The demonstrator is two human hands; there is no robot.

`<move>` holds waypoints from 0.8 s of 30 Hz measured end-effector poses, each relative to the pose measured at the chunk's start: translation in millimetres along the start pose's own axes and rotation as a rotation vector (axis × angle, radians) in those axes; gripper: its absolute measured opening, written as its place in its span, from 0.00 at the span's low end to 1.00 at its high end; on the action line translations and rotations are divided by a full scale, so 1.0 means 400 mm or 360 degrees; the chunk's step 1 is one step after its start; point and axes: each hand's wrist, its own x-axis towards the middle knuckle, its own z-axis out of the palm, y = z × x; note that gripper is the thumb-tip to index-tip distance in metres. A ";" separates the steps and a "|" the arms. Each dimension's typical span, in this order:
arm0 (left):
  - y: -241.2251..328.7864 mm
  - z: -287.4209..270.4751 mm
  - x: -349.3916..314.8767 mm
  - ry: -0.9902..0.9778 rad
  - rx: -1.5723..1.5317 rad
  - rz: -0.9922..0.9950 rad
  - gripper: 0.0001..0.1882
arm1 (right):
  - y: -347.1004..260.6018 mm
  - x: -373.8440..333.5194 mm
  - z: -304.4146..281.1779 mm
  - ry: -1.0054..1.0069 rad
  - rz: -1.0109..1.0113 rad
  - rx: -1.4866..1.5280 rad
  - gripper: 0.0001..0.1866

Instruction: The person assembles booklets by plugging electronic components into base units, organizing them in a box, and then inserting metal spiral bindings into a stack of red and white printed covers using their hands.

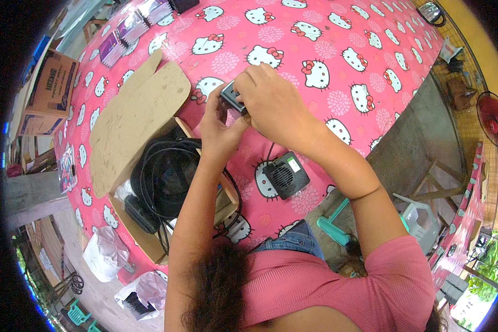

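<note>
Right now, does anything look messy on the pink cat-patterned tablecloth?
Yes. The tan cardboard lid has dark smudges, so looks dirty, and thin black cables loop untidily over the open brown cardboard box's side.

Both hands (pixel 218 125) (pixel 268 98) close together, fingers (pixel 244 83) curled, right elbow (pixel 368 188) bent.

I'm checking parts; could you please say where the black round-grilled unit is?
In the head view, the black unit lies just right of centre on the pink tablecloth, between the open carton and the right forearm.
</note>
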 end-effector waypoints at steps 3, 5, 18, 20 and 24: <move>0.003 -0.002 -0.002 -0.0021 -0.0016 0.0031 0.35 | 0.005 0.001 -0.003 -0.0033 0.0125 0.0188 0.10; 0.002 0.000 0.000 -0.0027 -0.0083 0.0067 0.35 | 0.012 0.002 -0.006 -0.0047 0.0198 0.0373 0.09; -0.002 0.004 -0.001 -0.0031 -0.0022 0.0054 0.36 | 0.084 -0.040 -0.045 0.0106 0.0872 0.2309 0.11; -0.002 0.006 -0.001 -0.0017 -0.0025 0.0050 0.35 | 0.081 -0.042 -0.048 0.0110 0.0845 0.2276 0.11; -0.001 0.008 0.000 -0.0021 -0.0042 0.0076 0.35 | 0.076 -0.044 -0.063 0.0023 0.0846 0.2007 0.12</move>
